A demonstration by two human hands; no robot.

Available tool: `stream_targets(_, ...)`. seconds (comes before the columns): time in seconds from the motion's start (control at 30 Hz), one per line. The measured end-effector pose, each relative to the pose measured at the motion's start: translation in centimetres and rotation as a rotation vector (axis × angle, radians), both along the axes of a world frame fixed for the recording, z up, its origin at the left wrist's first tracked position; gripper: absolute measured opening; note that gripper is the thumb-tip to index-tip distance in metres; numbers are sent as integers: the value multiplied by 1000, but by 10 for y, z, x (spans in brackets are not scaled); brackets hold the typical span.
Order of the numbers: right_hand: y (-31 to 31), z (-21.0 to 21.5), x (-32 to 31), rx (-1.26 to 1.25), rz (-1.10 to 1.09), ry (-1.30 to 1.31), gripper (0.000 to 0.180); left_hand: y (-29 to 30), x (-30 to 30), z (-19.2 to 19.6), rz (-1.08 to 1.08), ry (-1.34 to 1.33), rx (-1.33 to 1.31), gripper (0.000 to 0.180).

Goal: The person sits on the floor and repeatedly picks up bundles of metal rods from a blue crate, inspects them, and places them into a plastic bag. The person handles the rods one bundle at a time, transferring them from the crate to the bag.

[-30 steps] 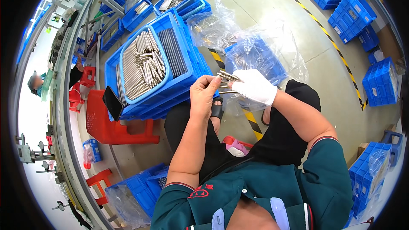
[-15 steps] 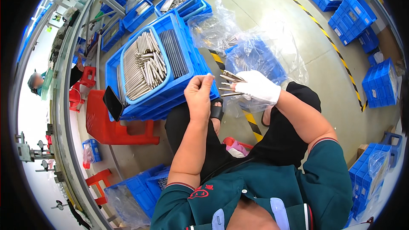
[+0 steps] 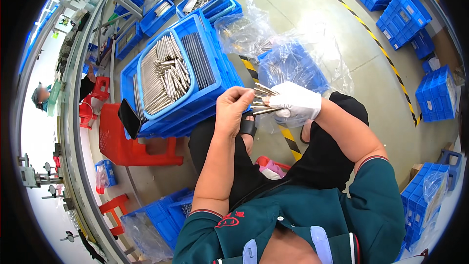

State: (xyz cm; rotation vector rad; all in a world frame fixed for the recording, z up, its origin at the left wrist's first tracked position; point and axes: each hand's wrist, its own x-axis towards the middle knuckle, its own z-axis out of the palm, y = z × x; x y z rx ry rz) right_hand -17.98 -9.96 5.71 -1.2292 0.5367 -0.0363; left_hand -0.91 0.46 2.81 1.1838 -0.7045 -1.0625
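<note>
My right hand, in a white glove, is closed around several thin silver metal rods. Their ends fan out to the left, toward my bare left hand. The left thumb and fingers are pinched together right by the ends of the upper rods; whether a rod is between them is hidden. Left of my hands, a light-blue tray filled with similar silver rods sits on a stack of blue crates. Dark rods lie in rows beside that tray.
A blue crate under clear plastic film stands on the floor ahead. A red stool is beside the stack, with a black flat panel at the crate's corner. More blue crates line the right side. Another person is at far left.
My left hand has moved slightly right, its fingertips reaching the ends of the rods. The right hand stays nearly in place, and its rods have shifted a little.
</note>
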Motion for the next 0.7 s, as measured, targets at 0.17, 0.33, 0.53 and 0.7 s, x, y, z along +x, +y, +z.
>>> stream_targets(0.17, 7, 11, 4, -18, -38, 42, 23, 3, 6, -2, -23, 6, 53, 13)
stream_targets(0.33, -2, 5, -2, 11, 27, -1, 27, 3, 8, 9, 167, -72, -48, 14)
stream_targets(0.53, 3, 9, 1, -65, 93, 46, 29, 3, 0, 4, 42, -101, -50, 16)
stream_targets(0.7, 4, -1, 3, -122, 72, 57, 32, 4, -1, 4, 7, -93, -28, 14)
